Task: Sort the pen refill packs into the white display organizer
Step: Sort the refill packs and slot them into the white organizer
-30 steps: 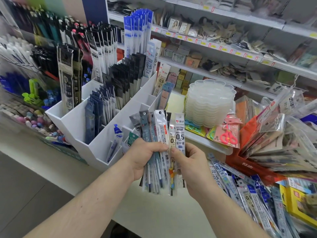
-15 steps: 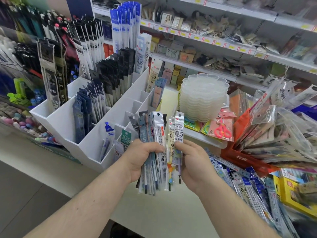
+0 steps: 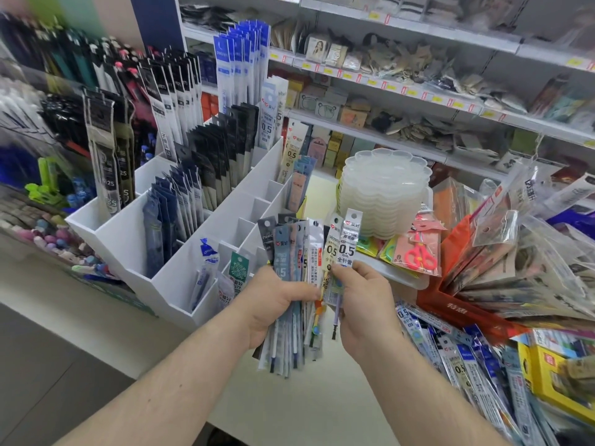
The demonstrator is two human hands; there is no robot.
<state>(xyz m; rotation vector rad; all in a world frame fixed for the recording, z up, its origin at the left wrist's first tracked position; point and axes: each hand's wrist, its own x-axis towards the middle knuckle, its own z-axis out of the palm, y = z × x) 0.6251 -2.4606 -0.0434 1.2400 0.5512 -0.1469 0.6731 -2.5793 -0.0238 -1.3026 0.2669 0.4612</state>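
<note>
My left hand [image 3: 277, 304] grips a thick fan of pen refill packs [image 3: 291, 252], blue-grey and white, held upright over the counter. My right hand [image 3: 363, 304] pinches one or two white "0.5" refill packs [image 3: 346, 246] at the fan's right edge, slightly apart from the rest. The white display organizer [image 3: 225, 214] stands just left and behind, its stepped compartments holding dark and blue packs; several front slots hold only a few packs. More loose refill packs [image 3: 457, 358] lie on the counter to the right.
A stack of translucent flower-shaped trays [image 3: 383, 191] stands behind my hands. Bagged goods in a red box [image 3: 463, 304] and a yellow box [image 3: 547, 378] crowd the right. Pen racks [image 3: 48, 123] fill the left; shelves [image 3: 418, 91] run behind.
The right hand has drawn the white 0.5 packs a little to the right, away from the bundle in my left hand. Both hands have stayed over the counter.
</note>
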